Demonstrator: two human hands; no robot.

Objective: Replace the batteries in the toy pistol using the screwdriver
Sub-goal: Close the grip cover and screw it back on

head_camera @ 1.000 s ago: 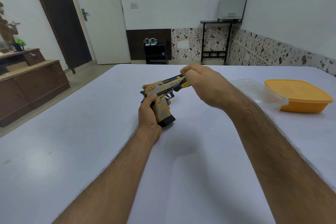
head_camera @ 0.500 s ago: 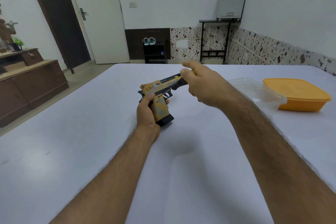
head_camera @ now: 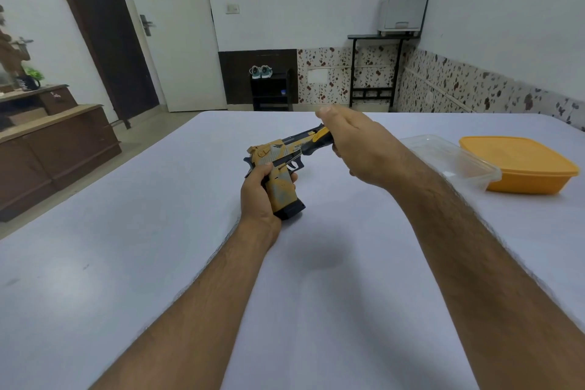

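- White tabletop (head_camera: 158,263) — the work surface, filling the near and middle ground; both forearms reach across it from the near edge.
- Orange container (head_camera: 519,168) at far right, with a clear plastic tub (head_camera: 449,158) just to its left; what either holds cannot be made out.
- Right hand (head_camera: 357,149) — raised at the far end of the toy pistol (head_camera: 285,165), wrist bent, thumb uppermost; its fingers curl about the muzzle end, though how firm the hold is remains hidden behind the hand.
- Left hand (head_camera: 258,196) — fingers and thumb wrapped round the grip of the toy pistol, holding it just above the tabletop near the centre, barrel pointing to the far right, the black base of the grip turned toward the viewer.
- Toy pistol, orange and black, spans the gap between the two hands; no open battery compartment shows.
- Step in hand, as a judgement: an early one — the toy is being handled and turned, probably to find the battery cover and its screw. No screwdriver and no batteries are visible anywhere.
- Next move, as a judgement: the cover must face up and the toy be steadied by the left hand, freeing the right to fetch the screwdriver, possibly from a container at right.
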